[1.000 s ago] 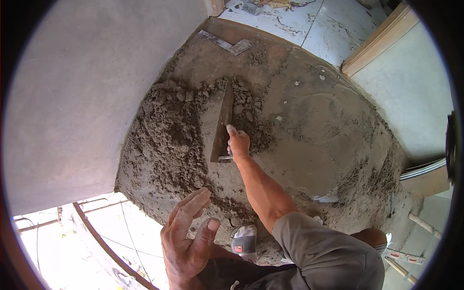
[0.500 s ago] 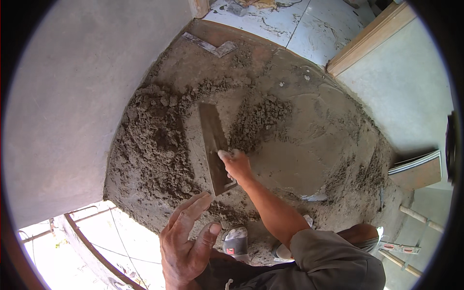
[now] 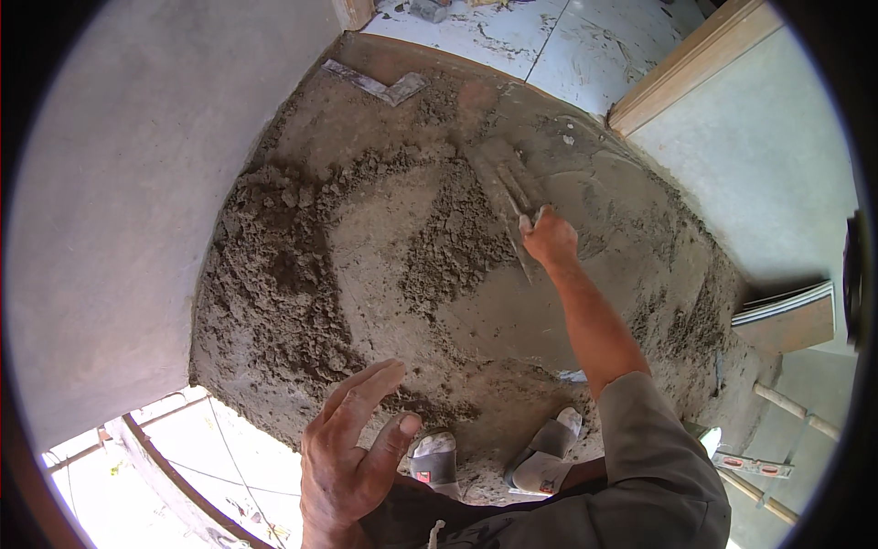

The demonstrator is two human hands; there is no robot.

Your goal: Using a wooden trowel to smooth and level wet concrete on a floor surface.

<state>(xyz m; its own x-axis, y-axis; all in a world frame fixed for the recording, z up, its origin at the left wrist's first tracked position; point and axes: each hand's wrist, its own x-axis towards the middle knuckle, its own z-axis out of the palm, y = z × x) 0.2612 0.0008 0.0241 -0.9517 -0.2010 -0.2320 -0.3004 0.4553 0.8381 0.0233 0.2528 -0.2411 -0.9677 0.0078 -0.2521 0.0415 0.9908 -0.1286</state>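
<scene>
My right hand (image 3: 551, 238) grips the handle of a long flat plastering trowel (image 3: 501, 179), whose blade lies on the wet mortar (image 3: 521, 311) right of the middle. Crumbly loose mortar (image 3: 453, 242) borders the blade on its left, while a smoother, levelled patch spreads to its right. My left hand (image 3: 352, 448) hangs in the air at the lower left with fingers apart and nothing in it. A larger heap of rough mortar (image 3: 274, 265) lies along the left wall.
An L-shaped, mortar-smeared strip (image 3: 380, 87) lies near the far doorway, before dirty white tiles (image 3: 485, 37). Boards (image 3: 786, 316) lean against the right wall, with a spirit level (image 3: 754, 465) below. My sandalled feet (image 3: 544, 457) stand at the near edge.
My right hand has carried the trowel right and farther away, from the bare strip onto the mortar beyond the crumbly pile. My left hand stays nearly where it was.
</scene>
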